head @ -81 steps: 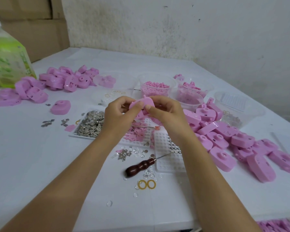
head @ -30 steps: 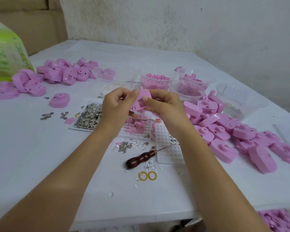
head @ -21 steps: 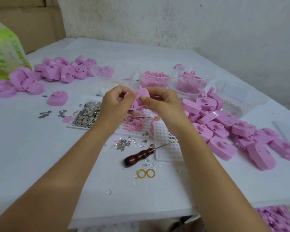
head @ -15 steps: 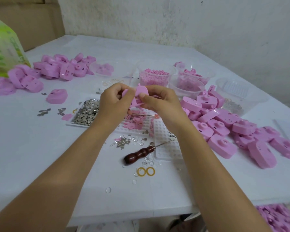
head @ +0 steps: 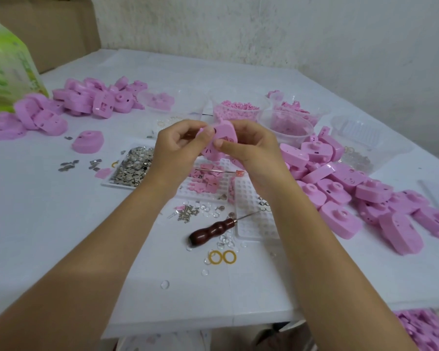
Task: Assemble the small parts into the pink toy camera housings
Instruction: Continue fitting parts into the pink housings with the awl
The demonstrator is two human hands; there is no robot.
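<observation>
Seemingly left hand (head: 175,149), right hand (head: 251,152) round pink housing (head: 225,134)

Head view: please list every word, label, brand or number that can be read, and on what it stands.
No text can be read.
On the green and white package: printed marks, too blurred to read.
On the held pink housing: only slots and holes, no lettering visible.
</observation>
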